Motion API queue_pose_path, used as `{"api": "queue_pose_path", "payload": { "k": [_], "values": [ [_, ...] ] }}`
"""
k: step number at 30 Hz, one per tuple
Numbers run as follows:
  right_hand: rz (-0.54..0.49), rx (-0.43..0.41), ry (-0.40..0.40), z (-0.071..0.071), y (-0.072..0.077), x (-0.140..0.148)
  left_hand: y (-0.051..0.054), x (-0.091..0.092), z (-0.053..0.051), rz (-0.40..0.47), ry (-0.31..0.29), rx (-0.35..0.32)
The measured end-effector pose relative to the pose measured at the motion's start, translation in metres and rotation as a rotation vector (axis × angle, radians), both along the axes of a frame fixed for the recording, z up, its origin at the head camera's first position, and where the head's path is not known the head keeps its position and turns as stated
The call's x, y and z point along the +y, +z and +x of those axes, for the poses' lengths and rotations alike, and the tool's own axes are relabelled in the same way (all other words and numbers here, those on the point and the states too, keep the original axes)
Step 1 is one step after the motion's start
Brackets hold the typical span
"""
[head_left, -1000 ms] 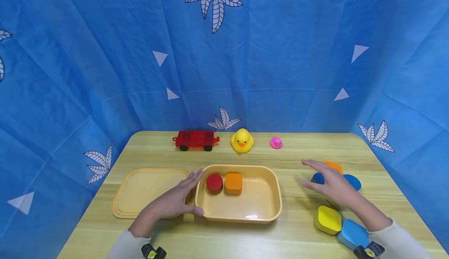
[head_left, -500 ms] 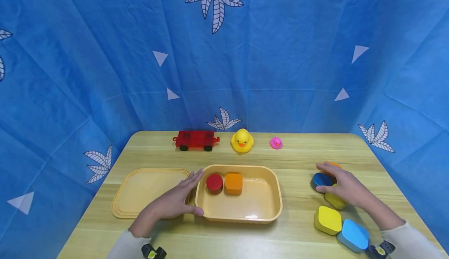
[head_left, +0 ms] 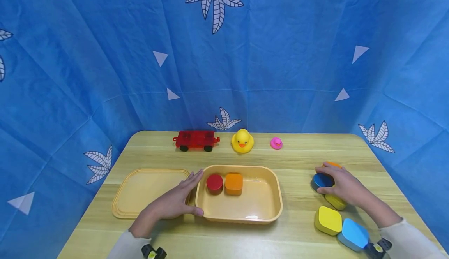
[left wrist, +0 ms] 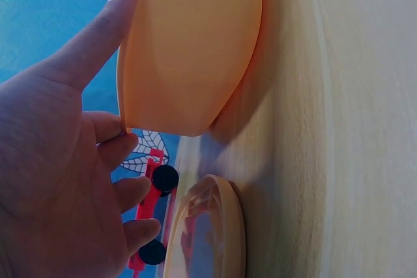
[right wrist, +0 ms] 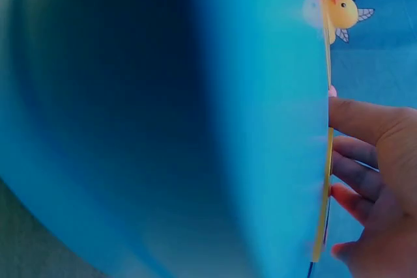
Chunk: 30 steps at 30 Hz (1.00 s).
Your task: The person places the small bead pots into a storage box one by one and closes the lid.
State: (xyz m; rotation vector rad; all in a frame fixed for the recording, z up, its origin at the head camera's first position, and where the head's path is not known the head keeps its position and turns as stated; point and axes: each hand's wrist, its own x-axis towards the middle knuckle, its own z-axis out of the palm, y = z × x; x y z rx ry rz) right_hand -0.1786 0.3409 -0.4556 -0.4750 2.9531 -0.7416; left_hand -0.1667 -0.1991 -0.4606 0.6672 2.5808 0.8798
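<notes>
Left hand [head_left: 172, 200], spread, braces box [head_left: 261, 201]; right hand [head_left: 344, 186] pinches dark-blue block [head_left: 321, 181] at box's three o'clock: I judge grasp step, lift next.

The left arm [head_left: 128, 247] is reached forward and inward, its left hand [head_left: 170, 201] held with the back showing from above, the thumb stretched well away from the fingers; in the left wrist view the thumb is seen nearly straight, the fingers relaxed and slightly bent. The right arm [head_left: 408, 237] is likewise extended forward and inward, well apart from the other, and the right hand [head_left: 345, 188] is lowered with its thumb and curved fingers opposed in a pinching grip, some fingers being partly hidden in the right wrist view.
</notes>
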Motion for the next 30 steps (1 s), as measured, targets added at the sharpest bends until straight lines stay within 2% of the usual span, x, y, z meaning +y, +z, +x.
{"api": "queue_pose_path", "payload": {
  "k": [15,30],
  "values": [
    [-0.009,0.016,0.009,0.002,0.006,-0.003,0.0,0.001,0.0,-0.012,0.006,-0.003],
    [-0.007,0.048,0.031,0.007,0.029,-0.027,0.0,0.0,-0.001,-0.018,0.004,-0.003]
  ]
}}
